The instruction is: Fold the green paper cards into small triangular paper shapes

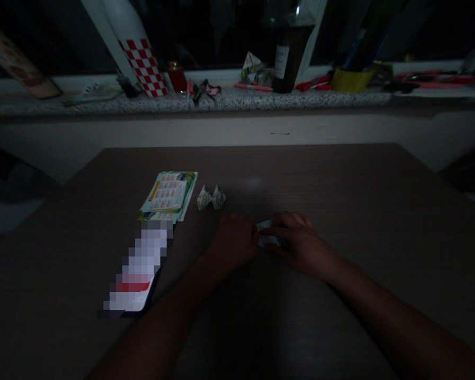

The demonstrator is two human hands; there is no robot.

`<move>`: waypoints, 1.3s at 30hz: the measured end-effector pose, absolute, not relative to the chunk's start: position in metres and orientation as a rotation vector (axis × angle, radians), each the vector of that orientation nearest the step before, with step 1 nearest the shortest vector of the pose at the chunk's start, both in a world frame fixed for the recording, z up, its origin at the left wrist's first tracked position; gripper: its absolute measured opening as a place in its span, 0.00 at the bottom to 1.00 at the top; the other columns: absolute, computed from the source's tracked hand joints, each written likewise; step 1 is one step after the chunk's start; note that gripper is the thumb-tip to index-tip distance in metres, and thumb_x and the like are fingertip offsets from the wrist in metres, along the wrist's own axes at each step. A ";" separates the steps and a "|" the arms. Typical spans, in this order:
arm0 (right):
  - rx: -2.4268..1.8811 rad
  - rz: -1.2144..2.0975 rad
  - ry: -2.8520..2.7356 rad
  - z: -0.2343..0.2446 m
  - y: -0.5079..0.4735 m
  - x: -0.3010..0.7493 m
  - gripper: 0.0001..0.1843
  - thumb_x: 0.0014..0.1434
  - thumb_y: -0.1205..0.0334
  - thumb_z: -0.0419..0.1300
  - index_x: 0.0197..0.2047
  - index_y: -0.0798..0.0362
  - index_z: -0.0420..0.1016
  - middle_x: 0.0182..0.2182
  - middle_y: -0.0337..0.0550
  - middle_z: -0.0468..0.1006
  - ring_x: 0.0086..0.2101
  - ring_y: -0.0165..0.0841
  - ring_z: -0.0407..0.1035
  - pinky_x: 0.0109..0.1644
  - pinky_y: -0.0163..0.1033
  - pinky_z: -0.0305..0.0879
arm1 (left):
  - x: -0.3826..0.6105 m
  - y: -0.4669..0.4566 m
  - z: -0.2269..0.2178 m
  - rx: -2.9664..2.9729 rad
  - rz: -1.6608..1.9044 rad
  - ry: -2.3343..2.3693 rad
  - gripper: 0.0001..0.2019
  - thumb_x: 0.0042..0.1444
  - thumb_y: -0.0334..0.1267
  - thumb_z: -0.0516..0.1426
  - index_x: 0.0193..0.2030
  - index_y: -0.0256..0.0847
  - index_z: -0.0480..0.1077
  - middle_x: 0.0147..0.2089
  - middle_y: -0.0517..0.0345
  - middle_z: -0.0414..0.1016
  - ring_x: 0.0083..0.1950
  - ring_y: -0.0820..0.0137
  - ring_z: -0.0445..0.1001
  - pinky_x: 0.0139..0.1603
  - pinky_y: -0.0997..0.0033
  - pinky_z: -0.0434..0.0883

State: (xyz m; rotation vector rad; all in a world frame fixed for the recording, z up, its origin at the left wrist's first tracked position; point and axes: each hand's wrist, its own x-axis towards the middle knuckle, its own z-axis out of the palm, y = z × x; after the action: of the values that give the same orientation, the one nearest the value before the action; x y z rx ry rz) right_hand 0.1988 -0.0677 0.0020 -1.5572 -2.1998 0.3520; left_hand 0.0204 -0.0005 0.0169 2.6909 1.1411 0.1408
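Note:
A small piece of printed paper (268, 240) lies low over the table between my hands, partly covered by fingers. My left hand (237, 240) is curled closed at the paper's left edge, its fingertips mostly hidden. From the other side, my right hand (298, 241) grips the paper with bent fingers, the index finger reaching across it. Beyond my left hand stand two small folded paper shapes (211, 198) with pointed tops, side by side. Left of them is a stack of printed calendar cards (168, 192).
A lit phone (142, 266), its screen blurred, lies left of my left forearm on the brown table (340, 179). Behind, a granite sill (229, 100) carries a red-and-white checkered bottle (144, 66), a dark container (293, 58), a yellow tape roll (352, 80) and small clutter.

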 end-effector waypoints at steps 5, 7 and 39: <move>-1.563 0.337 -2.185 0.001 -0.066 0.197 0.16 0.59 0.59 0.61 0.51 0.43 0.75 0.41 0.45 0.74 0.46 0.42 0.65 0.52 0.50 0.56 | 0.020 0.000 0.017 2.696 0.138 1.145 0.09 0.60 0.36 0.51 0.36 0.37 0.72 0.38 0.48 0.76 0.42 0.58 0.73 0.43 0.58 0.66; -1.597 0.317 -2.150 -0.001 -0.064 0.195 0.13 0.59 0.59 0.61 0.48 0.43 0.78 0.40 0.45 0.74 0.45 0.41 0.65 0.51 0.49 0.56 | 0.020 0.000 0.016 2.705 0.142 1.125 0.09 0.60 0.36 0.51 0.35 0.37 0.72 0.38 0.48 0.76 0.42 0.58 0.73 0.42 0.58 0.66; -1.629 0.414 -2.172 0.002 -0.062 0.200 0.19 0.53 0.59 0.66 0.50 0.41 0.76 0.45 0.43 0.75 0.48 0.43 0.65 0.52 0.50 0.56 | 0.018 -0.006 0.020 2.674 0.121 1.206 0.16 0.53 0.49 0.57 0.39 0.38 0.71 0.43 0.47 0.75 0.47 0.55 0.71 0.47 0.54 0.64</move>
State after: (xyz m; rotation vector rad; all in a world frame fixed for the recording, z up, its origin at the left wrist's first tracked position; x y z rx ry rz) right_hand 0.1999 -0.0618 0.0019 -1.6291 -2.1718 0.4142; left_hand 0.0184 -0.0062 0.0204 2.6741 1.2062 0.1208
